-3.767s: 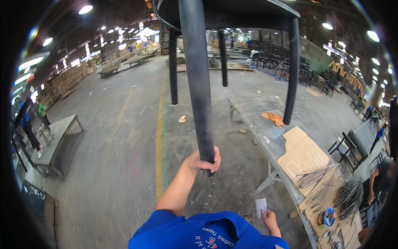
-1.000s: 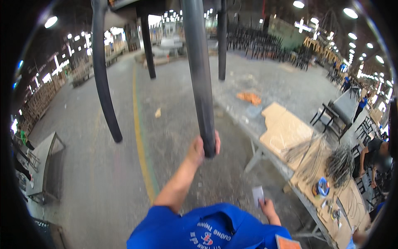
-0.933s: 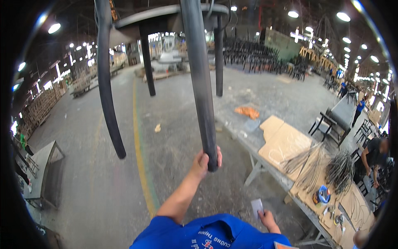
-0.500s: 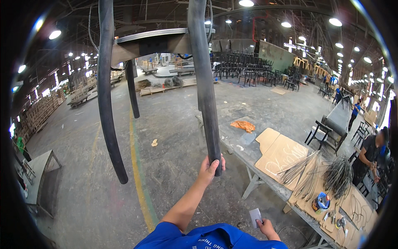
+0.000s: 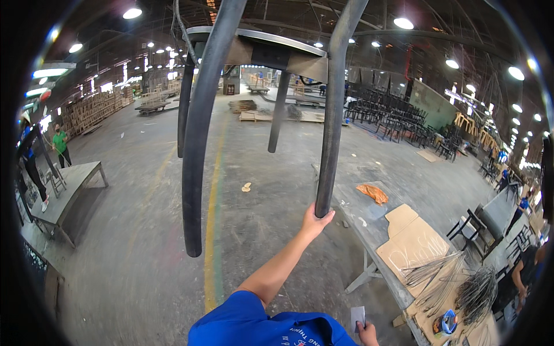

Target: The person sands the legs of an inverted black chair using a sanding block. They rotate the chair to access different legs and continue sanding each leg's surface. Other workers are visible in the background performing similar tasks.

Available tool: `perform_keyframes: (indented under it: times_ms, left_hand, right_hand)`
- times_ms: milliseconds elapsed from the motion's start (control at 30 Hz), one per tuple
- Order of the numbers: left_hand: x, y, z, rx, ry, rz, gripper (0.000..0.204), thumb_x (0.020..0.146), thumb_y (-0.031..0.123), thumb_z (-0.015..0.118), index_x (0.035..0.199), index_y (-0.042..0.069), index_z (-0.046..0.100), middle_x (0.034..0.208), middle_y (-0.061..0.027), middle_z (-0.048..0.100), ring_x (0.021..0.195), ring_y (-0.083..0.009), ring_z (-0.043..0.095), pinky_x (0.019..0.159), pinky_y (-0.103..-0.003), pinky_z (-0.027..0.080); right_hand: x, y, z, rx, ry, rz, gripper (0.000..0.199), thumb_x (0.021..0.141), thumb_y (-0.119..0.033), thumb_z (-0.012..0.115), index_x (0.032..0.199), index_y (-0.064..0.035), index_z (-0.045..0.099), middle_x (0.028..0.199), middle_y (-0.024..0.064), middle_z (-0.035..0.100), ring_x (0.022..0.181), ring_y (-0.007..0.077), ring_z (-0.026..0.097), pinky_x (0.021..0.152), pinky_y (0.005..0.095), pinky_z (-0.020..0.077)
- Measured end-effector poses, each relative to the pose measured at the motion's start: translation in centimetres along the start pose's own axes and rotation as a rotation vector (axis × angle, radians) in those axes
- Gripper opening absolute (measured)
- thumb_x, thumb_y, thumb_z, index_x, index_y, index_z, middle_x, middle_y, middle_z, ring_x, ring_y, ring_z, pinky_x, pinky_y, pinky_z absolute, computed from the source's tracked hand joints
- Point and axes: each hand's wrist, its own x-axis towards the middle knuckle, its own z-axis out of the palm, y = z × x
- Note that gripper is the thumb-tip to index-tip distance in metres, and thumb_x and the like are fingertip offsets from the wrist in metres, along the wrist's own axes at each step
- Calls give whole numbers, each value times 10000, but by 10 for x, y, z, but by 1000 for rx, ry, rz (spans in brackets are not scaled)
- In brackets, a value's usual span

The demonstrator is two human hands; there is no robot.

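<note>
"Black leg [image 5: 332, 153], smooth and round; how is it held?"

"By the left hand [image 5: 317, 223], wrapped around its lower end, thumb along the side. The right hand [image 5: 367, 333], lower down, pinches a pale flat pad [image 5: 358, 316]."

"And the chair [image 5: 283, 39] itself?"

"In front of the person, its legs seeming to hang above the floor. What bears it at the top is out of view. The held foot shows against the left edge of the bench [image 5: 353, 197], near its far left corner; I can't tell the gap."

"What might go wrong?"

"One hand so low on a hanging chair steers it loosely, I'd judge. A hard pull could make it swing or turn, and a leg might knock the bench's edge or scuff its finish. If the fingers slipped, the free legs could swing back at the person."

"What's in the way?"

"The bench, mostly, with its splayed trestle leg [image 5: 365, 272] below the left edge. On top, an orange cloth [image 5: 373, 194] lies towards the far end, then a cardboard sheet [image 5: 410, 228], loose strands [image 5: 441, 274], a dark coil [image 5: 478, 293] near the right edge and a blue tub [image 5: 447, 322] towards the near end."

"Others about?"

"A co-worker [image 5: 525, 271] beyond the bench's right edge, and someone in green [image 5: 59, 140] behind a second bench [image 5: 72, 181] on the left. Dark chairs [image 5: 392, 112] crowd the back."
</note>
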Motion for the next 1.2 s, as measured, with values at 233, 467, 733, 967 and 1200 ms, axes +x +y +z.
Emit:
perform_keyframes:
  times_ms: [233, 467, 733, 967, 1200]
  left_hand:
    - [32, -11, -18, 148, 140, 143, 403, 737, 185, 731, 1029, -10, 534, 852, -61, 589, 769, -129, 577, 670, -285, 472]
    - [51, -12, -31, 330, 196, 122, 472, 693, 188, 731, 1070, -15, 531, 885, -107, 610, 811, -198, 582, 733, -328, 466]
    - [66, -16, -28, 334, 232, 152, 408, 680, 151, 728, 1007, -12, 546, 844, -105, 610, 755, -197, 586, 694, -322, 471]
    - [84, -30, -18, 294, 233, 133, 409, 681, 146, 731, 1007, -11, 539, 835, -109, 605, 751, -195, 585, 689, -322, 475]
    - [81, -18, -11, 374, 231, -74, 617, 675, 187, 735, 1194, -26, 479, 994, -175, 610, 893, -292, 596, 807, -372, 465]
  right_hand:
    - [11, 25, 15, 75, -50, 76, 378, 868, -319, 575, 806, 51, 620, 644, 137, 619, 585, 235, 578, 570, 374, 445]
    - [5, 8, -5, 70, -56, 129, 356, 863, -264, 596, 828, 90, 616, 690, 229, 631, 633, 257, 625, 601, 384, 463]
    - [-2, 5, -8, 23, -41, 134, 349, 867, -256, 589, 825, 90, 600, 706, 265, 613, 670, 323, 629, 619, 402, 459]
    - [-13, 12, -4, 62, -34, 198, 389, 863, -301, 584, 836, 87, 605, 721, 262, 619, 705, 346, 638, 643, 410, 465]
    - [-23, -5, -7, 3, -46, 205, 368, 868, -296, 574, 880, 68, 618, 758, 252, 629, 735, 342, 636, 659, 404, 463]
